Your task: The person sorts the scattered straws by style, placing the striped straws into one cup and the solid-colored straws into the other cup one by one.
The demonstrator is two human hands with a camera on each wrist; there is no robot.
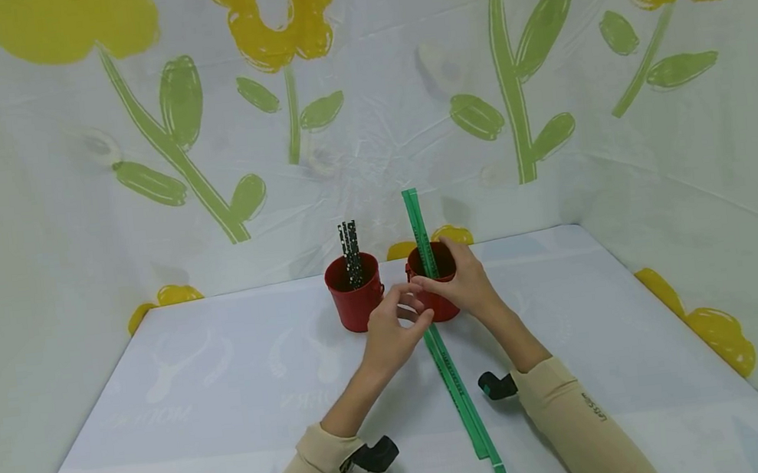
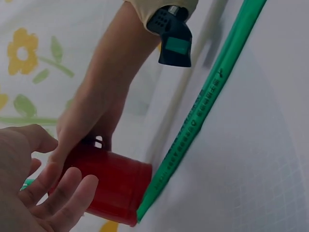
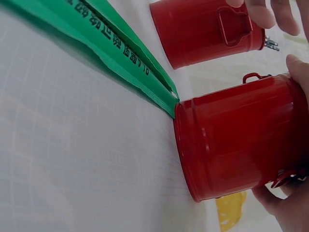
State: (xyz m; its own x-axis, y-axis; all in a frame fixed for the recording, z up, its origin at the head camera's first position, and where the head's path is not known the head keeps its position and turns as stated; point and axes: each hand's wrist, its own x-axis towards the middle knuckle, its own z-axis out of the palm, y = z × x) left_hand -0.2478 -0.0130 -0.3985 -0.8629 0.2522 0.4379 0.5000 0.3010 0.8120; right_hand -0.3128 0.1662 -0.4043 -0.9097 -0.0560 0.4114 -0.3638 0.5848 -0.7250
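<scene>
My right hand (image 1: 468, 279) grips the right-hand red bucket (image 1: 446, 308) near its rim, thumb on one side and fingers on the other. One long green printed wrapper (image 1: 417, 221) stands upright in this bucket. My left hand (image 1: 389, 332) is at the bucket's near left side, fingers loosely bent and nothing between them. In the left wrist view its fingers (image 2: 72, 191) overlap the bucket. Two more long green wrappers (image 1: 459, 394) lie side by side on the table, their far ends right at the bucket's base.
A second red bucket (image 1: 357, 310) with a wire handle stands just left, holding several black-and-white patterned sticks (image 1: 350, 251). Behind both buckets rises a flower-printed curtain (image 1: 366, 114), which also closes off both sides of the white table (image 1: 233, 429).
</scene>
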